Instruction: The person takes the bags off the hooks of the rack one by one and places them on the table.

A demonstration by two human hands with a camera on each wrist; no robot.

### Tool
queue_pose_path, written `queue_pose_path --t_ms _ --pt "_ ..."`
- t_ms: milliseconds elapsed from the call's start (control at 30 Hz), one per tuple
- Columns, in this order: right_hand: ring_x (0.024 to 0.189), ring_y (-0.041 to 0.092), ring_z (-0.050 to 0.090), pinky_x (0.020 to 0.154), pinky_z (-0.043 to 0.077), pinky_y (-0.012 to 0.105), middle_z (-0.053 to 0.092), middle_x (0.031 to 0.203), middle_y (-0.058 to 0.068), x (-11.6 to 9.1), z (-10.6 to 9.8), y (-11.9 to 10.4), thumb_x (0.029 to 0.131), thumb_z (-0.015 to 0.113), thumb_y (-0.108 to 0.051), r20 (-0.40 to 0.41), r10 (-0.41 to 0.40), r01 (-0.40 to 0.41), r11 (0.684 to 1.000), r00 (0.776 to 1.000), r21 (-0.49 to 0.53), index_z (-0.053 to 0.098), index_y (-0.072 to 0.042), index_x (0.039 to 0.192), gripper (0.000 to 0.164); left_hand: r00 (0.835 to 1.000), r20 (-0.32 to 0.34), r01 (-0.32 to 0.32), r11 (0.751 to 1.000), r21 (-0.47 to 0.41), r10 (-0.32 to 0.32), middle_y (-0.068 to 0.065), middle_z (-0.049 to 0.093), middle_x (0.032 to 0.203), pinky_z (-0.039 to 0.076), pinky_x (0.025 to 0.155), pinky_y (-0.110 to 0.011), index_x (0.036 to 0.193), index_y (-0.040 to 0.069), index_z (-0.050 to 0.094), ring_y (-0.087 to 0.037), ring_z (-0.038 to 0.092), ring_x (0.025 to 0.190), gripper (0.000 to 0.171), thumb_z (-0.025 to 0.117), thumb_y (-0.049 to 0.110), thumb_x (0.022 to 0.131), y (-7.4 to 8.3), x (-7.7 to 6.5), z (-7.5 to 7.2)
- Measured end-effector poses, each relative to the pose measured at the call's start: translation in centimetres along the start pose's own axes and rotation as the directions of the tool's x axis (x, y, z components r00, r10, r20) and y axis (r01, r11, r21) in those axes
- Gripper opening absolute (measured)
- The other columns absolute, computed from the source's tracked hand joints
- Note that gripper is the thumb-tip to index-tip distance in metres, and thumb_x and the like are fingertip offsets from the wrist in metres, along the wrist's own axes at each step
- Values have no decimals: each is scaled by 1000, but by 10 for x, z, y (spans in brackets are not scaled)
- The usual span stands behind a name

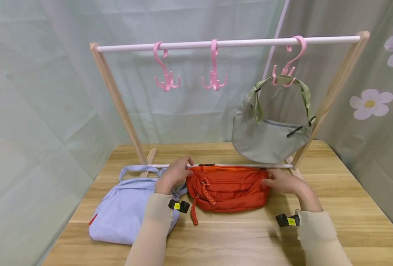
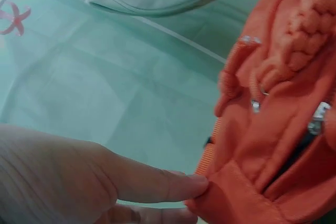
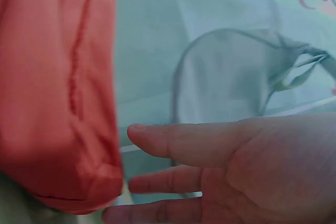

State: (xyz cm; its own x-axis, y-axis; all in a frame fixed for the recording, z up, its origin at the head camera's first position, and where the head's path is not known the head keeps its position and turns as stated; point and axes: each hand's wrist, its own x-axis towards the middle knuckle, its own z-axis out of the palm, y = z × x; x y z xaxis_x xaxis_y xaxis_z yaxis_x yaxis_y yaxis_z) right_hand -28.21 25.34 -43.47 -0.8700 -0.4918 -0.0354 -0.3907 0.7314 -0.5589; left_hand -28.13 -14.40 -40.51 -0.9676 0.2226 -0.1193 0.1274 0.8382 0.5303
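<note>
An orange-red waist bag (image 1: 233, 188) with braided zipper pulls lies against the rack's low white bar. My left hand (image 1: 177, 173) pinches its left end; in the left wrist view the thumb (image 2: 184, 184) presses on the edge, with a finger below it. At the bag's other end is my right hand (image 1: 284, 181). Its fingers are extended, and the right wrist view shows the thumb (image 3: 178, 140) apart from the red fabric. A light blue bag (image 1: 126, 210) lies on the table beside my left forearm, partly covered by it.
Above the waist bag stands a rack with a white top rail (image 1: 249, 43) and wooden legs. Two bare pink hooks (image 1: 167, 79) hang toward its left and middle. From a third pink hook (image 1: 299, 51) at right hangs a grey-green handbag (image 1: 269, 142). Curtains surround the wooden table (image 1: 349, 221).
</note>
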Motion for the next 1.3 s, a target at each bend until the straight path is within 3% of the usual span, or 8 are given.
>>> queue_pose_path --t_ms 100,233,500,800,900,1000,1100,1300 --pt "110 45 66 92 52 60 67 122 31 -10 -15 -32 104 62 -26 21 85 -86 996 996 9 55 14 139 53 999 -40 -18 1000 -7 18 -11 60 102 48 76 -43 126 7 60 -26 56 85 23 64 11 104 1 -1 -5" --pt "112 44 66 93 52 59 68 122 29 -15 -24 -53 106 60 -20 -32 90 -89 996 995 15 60 13 133 43 990 -101 -103 994 -31 99 -14 64 112 52 85 -47 124 9 62 -30 62 97 21 63 14 104 4 -3 -9" --pt "108 40 69 91 54 57 74 115 23 -14 -25 -56 107 58 -19 -95 55 -48 996 994 75 63 8 133 37 949 -104 -314 925 -216 298 -10 66 120 54 93 -44 126 8 62 -27 63 111 21 59 11 106 8 -2 -10" --pt "102 30 72 87 55 48 74 117 17 -18 -30 -61 107 60 -19 -222 -27 41 998 975 55 66 0 134 33 915 -205 -395 872 -289 346 -14 68 116 54 93 -45 124 4 64 -28 65 107 19 59 10 107 13 -2 -13" --pt "97 27 73 84 56 40 73 115 17 -22 -36 -67 108 59 -17 -310 -44 69 995 950 70 68 -2 132 30 899 -247 -429 843 -325 362 -16 68 115 52 96 -47 122 4 65 -28 65 106 18 60 11 106 15 -2 -15" --pt "88 17 72 78 55 28 74 107 14 -26 -42 -73 108 58 -14 -413 -61 103 992 909 79 70 -3 127 25 888 -271 -451 820 -352 372 -17 68 115 52 97 -48 121 5 65 -28 65 106 17 61 13 106 18 -3 -18" --pt "81 6 68 72 52 18 74 101 11 -30 -46 -76 108 58 -11 -500 -75 144 984 863 102 72 -4 122 22 885 -281 -456 813 -362 371 -14 68 114 53 96 -47 119 6 66 -27 65 106 16 62 14 106 20 -3 -17" --pt "77 1 68 69 52 15 73 97 -1 -38 -51 -81 106 59 -6 -608 -49 180 971 793 157 73 -2 119 20 877 -276 -474 799 -369 392 -7 68 115 54 94 -43 119 7 66 -24 65 107 15 61 13 106 22 -3 -15"
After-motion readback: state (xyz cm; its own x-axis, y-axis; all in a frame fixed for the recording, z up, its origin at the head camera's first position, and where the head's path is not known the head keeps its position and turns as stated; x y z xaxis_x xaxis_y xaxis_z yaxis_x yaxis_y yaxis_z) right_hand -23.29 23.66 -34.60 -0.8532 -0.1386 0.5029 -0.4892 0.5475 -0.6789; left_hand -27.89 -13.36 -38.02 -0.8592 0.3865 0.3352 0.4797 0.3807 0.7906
